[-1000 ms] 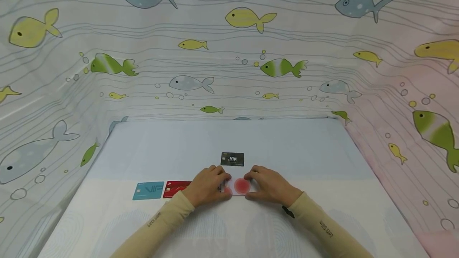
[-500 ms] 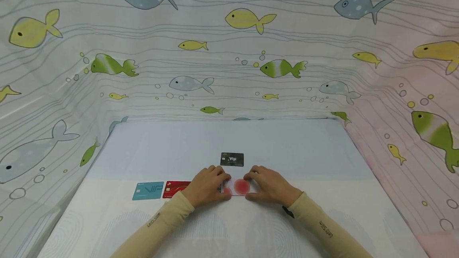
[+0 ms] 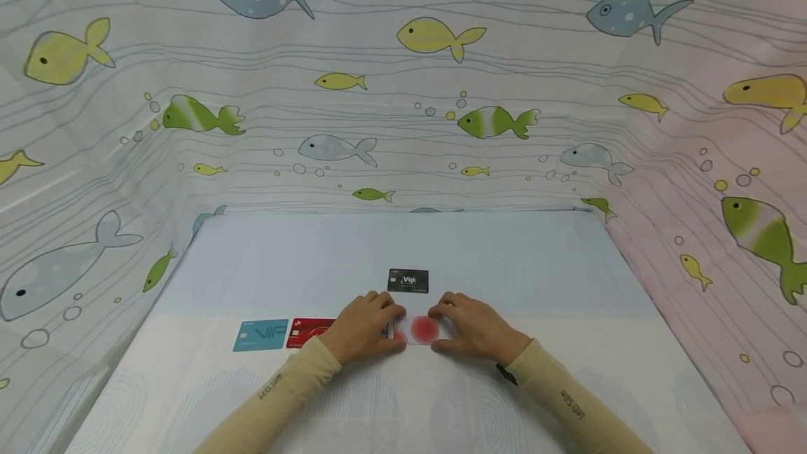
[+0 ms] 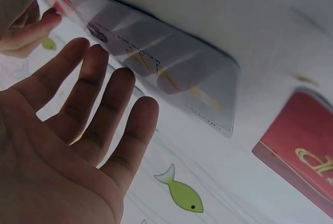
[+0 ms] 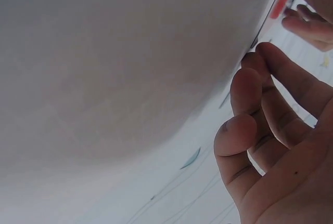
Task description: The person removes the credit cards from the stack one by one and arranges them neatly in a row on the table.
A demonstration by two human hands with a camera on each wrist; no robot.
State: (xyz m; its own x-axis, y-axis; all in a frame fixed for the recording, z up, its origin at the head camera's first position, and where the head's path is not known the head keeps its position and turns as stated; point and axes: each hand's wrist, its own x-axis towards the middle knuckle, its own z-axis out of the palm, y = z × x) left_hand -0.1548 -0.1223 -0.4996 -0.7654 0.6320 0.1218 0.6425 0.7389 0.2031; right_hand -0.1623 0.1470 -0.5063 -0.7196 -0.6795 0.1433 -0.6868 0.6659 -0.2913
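Observation:
A see-through card with red round marks [image 3: 422, 328] lies flat on the pale table [image 3: 517, 258] between my two hands. My left hand [image 3: 364, 328] covers its left end; in the left wrist view the fingers [image 4: 99, 104] are straight and spread beside the card [image 4: 171, 68]. My right hand [image 3: 474, 328] sits at the card's right end, thumb by the near edge. Seen from the right wrist, its loosely bent fingertips [image 5: 260, 73] touch the card's edge [image 5: 279, 4].
A black Vip card [image 3: 408, 280] lies just beyond the hands. A red card [image 3: 307, 331] and a blue VIP card [image 3: 261, 335] lie in a row to the left; the red one [image 4: 302, 156] is close to my left hand. Fish-print cloth [image 3: 403, 90] walls the table.

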